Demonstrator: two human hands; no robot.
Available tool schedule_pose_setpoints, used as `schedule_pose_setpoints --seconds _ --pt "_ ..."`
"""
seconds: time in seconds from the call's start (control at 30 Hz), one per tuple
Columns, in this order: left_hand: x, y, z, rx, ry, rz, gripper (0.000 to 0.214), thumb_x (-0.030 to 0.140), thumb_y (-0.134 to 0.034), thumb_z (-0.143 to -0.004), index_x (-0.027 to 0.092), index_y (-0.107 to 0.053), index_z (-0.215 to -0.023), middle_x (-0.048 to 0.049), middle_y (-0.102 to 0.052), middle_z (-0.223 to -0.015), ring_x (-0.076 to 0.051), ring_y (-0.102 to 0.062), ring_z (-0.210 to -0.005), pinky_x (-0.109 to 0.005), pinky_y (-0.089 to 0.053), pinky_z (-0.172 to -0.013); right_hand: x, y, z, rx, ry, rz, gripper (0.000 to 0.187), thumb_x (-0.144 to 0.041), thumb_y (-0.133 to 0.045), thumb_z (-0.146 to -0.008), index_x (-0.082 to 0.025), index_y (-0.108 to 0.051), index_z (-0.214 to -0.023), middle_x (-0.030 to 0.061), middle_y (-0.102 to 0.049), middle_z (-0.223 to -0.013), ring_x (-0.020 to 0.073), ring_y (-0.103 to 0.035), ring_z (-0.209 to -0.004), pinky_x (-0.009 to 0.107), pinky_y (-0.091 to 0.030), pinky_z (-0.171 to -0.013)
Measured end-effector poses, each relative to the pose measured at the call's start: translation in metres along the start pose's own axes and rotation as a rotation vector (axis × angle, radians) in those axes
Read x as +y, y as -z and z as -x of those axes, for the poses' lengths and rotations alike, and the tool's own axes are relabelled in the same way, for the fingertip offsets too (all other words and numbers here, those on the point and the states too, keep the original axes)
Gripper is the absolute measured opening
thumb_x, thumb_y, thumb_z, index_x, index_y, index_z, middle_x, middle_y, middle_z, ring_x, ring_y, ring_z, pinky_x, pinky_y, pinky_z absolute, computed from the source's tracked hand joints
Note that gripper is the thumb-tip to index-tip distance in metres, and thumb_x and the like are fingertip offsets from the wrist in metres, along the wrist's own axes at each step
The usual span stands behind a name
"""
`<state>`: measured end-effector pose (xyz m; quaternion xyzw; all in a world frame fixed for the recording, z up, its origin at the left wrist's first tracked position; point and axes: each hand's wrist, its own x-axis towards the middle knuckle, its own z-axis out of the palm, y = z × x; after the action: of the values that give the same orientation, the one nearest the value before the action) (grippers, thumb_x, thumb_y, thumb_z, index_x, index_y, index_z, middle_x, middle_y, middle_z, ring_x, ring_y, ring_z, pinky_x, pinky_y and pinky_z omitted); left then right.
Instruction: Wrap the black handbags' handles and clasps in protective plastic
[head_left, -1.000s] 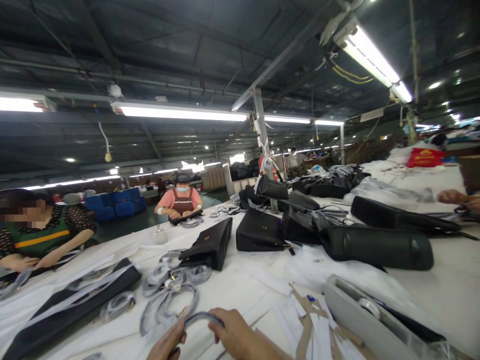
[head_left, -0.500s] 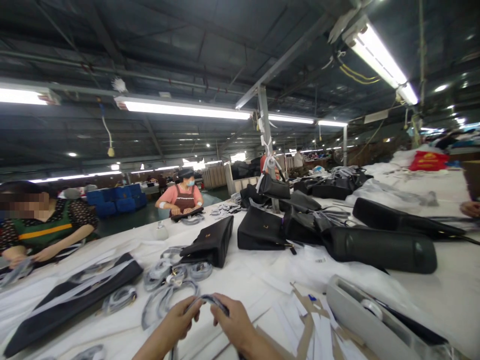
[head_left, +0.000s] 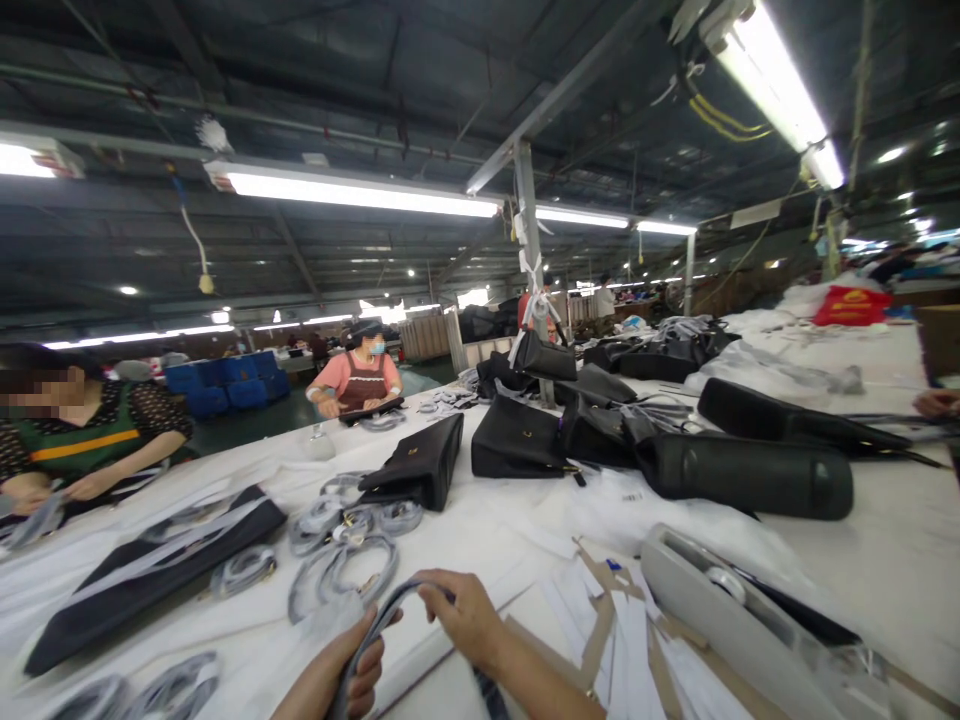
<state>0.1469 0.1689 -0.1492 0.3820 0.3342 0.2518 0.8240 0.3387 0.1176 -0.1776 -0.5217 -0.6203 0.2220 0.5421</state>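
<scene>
Clamping wrapped strap (head_left: pixel 391 603) with left hand (head_left: pixel 334 660) and right hand (head_left: pixel 470 615), left of tape dispenser (head_left: pixel 705 610), seemingly to control bend; can't trace lower end.

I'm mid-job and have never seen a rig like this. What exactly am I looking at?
No machine here: these are a person's bare hands, seen from one camera worn on that person's head, looking forward and down. The left hand and right hand hold a greyish strap, bent in an arch. On the white table lie coiled straps, black bags and paper strips. Two other people, wearing a pink top and a green apron, sit beyond.
</scene>
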Motion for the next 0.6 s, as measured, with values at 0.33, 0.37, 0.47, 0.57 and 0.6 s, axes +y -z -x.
schedule_pose_setpoints --seconds 0.33,0.37,0.47,0.57,0.6 --pt "-0.018 -0.001 0.022 0.028 -0.317 -0.107 0.042 0.05 -0.074 -0.078 0.012 -0.062 -0.089 0.0054 -0.051 -0.07 0.002 -0.028 -0.041 -0.015 -0.018 -0.039 0.008 -0.007 0.001 -0.168 -0.13 0.031 0.057 -0.06 -0.038 -0.095 -0.017 -0.076 -0.092 0.002 -0.065 -0.061 0.0178 -0.062 -0.062 0.029 -0.05 -0.066" --pt "-0.02 0.001 0.021 0.037 -0.344 -0.108 0.041 0.051 -0.073 -0.079 0.012 -0.061 -0.086 0.0051 -0.052 -0.07 0.002 -0.028 -0.041 -0.016 -0.018 -0.039 0.007 -0.005 -0.002 -0.151 -0.137 0.058 0.058 -0.06 -0.036 -0.096 -0.018 -0.076 -0.093 0.004 -0.07 -0.068 0.0193 -0.065 -0.069 0.03 -0.052 -0.07" --pt "-0.027 0.006 0.016 0.052 -0.417 -0.111 0.042 0.053 -0.072 -0.078 0.013 -0.06 -0.08 0.0042 -0.054 -0.068 0.0 -0.029 -0.04 -0.018 -0.017 -0.039 0.006 -0.003 -0.022 -0.084 -0.145 0.157 0.054 -0.055 -0.035 -0.096 -0.02 -0.073 -0.108 0.0081 -0.075 -0.1 0.0232 -0.069 -0.09 0.034 -0.053 -0.081" --pt "-0.035 0.011 0.007 0.061 -0.466 -0.094 0.044 0.056 -0.072 -0.077 0.014 -0.06 -0.075 0.0056 -0.05 -0.059 -0.002 -0.029 -0.039 -0.02 -0.018 -0.039 0.005 -0.009 -0.055 -0.143 -0.098 0.246 0.043 -0.047 -0.046 -0.091 -0.019 -0.073 -0.11 0.0087 -0.075 -0.102 0.0234 -0.071 -0.085 0.036 -0.055 -0.079" --pt "-0.037 0.012 0.004 0.065 -0.478 -0.083 0.045 0.057 -0.071 -0.076 0.014 -0.06 -0.074 0.0064 -0.048 -0.056 -0.002 -0.028 -0.039 -0.02 -0.019 -0.04 0.004 -0.014 -0.068 -0.185 -0.067 0.272 0.04 -0.044 -0.048 -0.09 -0.019 -0.074 -0.108 0.0086 -0.076 -0.101 0.0233 -0.071 -0.082 0.037 -0.056 -0.078"
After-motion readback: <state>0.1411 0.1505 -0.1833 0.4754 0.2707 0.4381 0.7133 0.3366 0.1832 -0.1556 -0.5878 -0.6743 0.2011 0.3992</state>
